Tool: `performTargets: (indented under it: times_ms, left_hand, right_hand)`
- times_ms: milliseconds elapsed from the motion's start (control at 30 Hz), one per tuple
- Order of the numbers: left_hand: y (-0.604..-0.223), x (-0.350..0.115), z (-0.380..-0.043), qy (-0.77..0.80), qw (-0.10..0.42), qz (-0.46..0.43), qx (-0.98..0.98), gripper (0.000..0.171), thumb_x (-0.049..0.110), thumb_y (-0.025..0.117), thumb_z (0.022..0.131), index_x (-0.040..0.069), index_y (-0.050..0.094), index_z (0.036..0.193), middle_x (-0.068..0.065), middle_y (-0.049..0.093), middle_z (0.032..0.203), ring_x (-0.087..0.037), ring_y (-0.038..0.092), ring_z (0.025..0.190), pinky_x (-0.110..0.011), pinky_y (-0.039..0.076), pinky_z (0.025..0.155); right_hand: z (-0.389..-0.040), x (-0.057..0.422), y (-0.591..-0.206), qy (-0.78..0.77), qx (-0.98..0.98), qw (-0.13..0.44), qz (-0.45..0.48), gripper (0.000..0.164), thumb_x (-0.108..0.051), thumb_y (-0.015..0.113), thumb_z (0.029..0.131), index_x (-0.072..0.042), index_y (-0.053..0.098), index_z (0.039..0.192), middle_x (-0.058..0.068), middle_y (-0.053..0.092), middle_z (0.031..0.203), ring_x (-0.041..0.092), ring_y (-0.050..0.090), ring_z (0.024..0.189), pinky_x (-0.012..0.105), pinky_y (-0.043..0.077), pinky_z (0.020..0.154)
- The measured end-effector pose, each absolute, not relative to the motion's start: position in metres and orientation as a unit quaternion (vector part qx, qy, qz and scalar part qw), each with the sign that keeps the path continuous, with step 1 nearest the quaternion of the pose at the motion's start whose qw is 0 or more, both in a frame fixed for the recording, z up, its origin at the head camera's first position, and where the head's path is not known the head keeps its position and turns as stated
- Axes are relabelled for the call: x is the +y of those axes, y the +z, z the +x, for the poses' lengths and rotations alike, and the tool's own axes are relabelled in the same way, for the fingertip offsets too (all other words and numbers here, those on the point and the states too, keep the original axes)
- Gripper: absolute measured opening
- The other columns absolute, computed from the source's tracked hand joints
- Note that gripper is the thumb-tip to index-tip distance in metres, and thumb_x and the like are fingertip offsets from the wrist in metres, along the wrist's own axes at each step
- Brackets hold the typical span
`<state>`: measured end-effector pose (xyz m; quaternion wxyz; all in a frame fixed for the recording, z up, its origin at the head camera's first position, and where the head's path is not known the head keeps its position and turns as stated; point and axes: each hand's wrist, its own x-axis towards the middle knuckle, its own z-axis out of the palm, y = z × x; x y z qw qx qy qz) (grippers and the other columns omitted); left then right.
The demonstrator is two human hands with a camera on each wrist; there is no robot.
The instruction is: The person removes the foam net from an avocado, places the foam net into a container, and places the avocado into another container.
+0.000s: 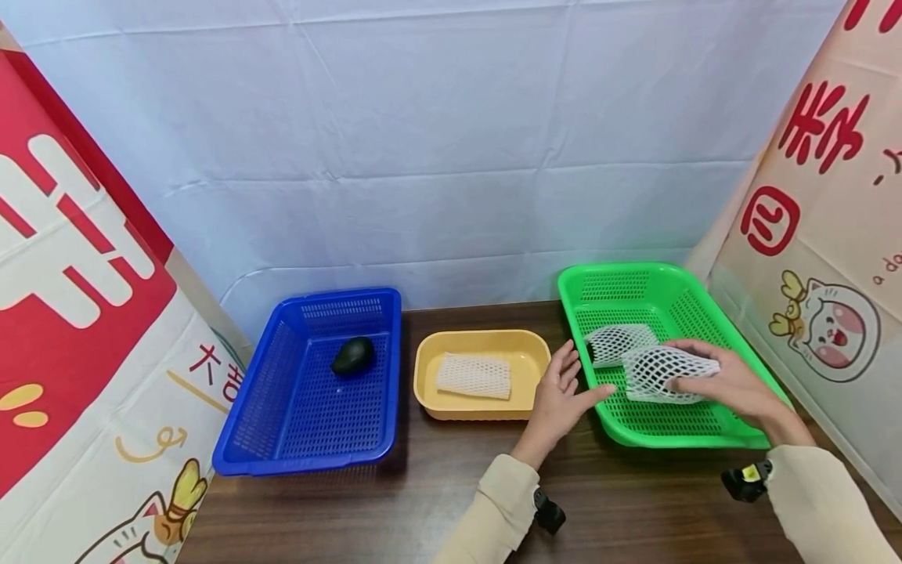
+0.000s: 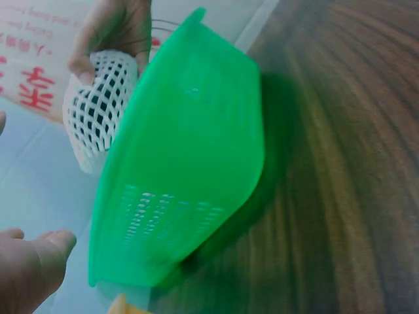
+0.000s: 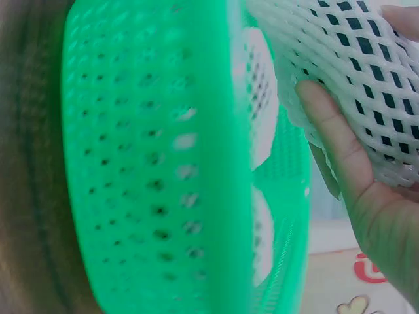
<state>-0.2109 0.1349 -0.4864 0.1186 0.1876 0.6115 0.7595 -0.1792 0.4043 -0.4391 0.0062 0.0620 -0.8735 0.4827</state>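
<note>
My right hand (image 1: 726,384) grips a white foam net sleeve (image 1: 665,374) with something dark showing through its mesh, over the green basket (image 1: 630,270). The right wrist view shows the thumb and fingers around that sleeve (image 3: 366,85). Behind it in the basket lies another foam net (image 1: 620,343), with a dark end visible at its left. My left hand (image 1: 557,403) holds nothing; its fingers are spread beside the basket's left rim. In the left wrist view the held sleeve (image 2: 101,104) is raised over the basket wall (image 2: 190,131).
A blue basket (image 1: 310,468) at the left contains a dark green avocado (image 1: 353,356). Between the baskets, a yellow tray (image 1: 486,337) holds a flat, pale foam net (image 1: 474,376). All stand on a brown wooden table (image 1: 423,501), with a pale cloth (image 1: 437,157) hanging behind.
</note>
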Motion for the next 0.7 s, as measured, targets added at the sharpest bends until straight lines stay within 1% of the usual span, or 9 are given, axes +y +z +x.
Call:
performTargets:
  times_ms: [100, 267, 333, 533, 700]
  left_hand:
    - [-0.484, 0.131, -0.215, 0.781, 0.136, 0.173, 0.585, 0.069, 0.022, 0.075, 0.087, 0.03, 0.039, 0.145, -0.001, 0.043, 0.142, -0.023, 0.042, 0.133, -0.027, 0.04, 0.1]
    - [-0.482, 0.126, -0.218, 0.795, 0.164, 0.165, 0.56, 0.061, 0.019, 0.071, 0.09, 0.025, 0.043, 0.144, -0.006, 0.046, 0.136, -0.028, 0.048, 0.127, -0.031, 0.048, 0.092]
    - [-0.482, 0.125, -0.218, 0.798, 0.171, 0.164, 0.554, 0.061, 0.017, 0.071, 0.09, 0.023, 0.043, 0.144, -0.01, 0.047, 0.136, -0.028, 0.05, 0.125, -0.031, 0.048, 0.093]
    - [-0.482, 0.124, -0.217, 0.822, 0.204, 0.157, 0.509, 0.057, 0.012, 0.068, 0.091, 0.018, 0.045, 0.143, -0.013, 0.048, 0.135, -0.024, 0.057, 0.117, -0.035, 0.048, 0.092]
    - [-0.479, 0.122, -0.217, 0.836, 0.237, 0.159, 0.47, 0.054, 0.015, 0.068, 0.092, 0.018, 0.047, 0.141, -0.01, 0.049, 0.132, -0.025, 0.06, 0.108, -0.039, 0.051, 0.088]
  right_hand:
    - [-0.179, 0.399, -0.432, 0.487, -0.87, 0.018, 0.079, 0.052, -0.005, 0.073, 0.085, -0.001, 0.052, 0.132, 0.005, 0.061, 0.106, 0.017, 0.058, 0.084, 0.033, 0.053, 0.063]
    - [-0.176, 0.385, -0.419, 0.497, -0.861, 0.025, 0.105, 0.053, -0.002, 0.073, 0.084, -0.002, 0.052, 0.132, 0.005, 0.061, 0.105, 0.02, 0.059, 0.082, 0.034, 0.054, 0.062]
    - [-0.175, 0.378, -0.415, 0.502, -0.857, 0.024, 0.115, 0.053, -0.002, 0.073, 0.084, -0.002, 0.052, 0.133, 0.004, 0.061, 0.107, 0.02, 0.059, 0.083, 0.034, 0.054, 0.062]
    - [-0.174, 0.362, -0.412, 0.527, -0.839, 0.015, 0.135, 0.053, 0.001, 0.071, 0.083, 0.0, 0.051, 0.133, 0.003, 0.06, 0.111, 0.022, 0.059, 0.084, 0.036, 0.055, 0.062]
    - [-0.174, 0.352, -0.413, 0.544, -0.826, 0.014, 0.145, 0.054, 0.002, 0.071, 0.082, -0.001, 0.052, 0.132, 0.007, 0.058, 0.11, 0.023, 0.058, 0.084, 0.038, 0.055, 0.061]
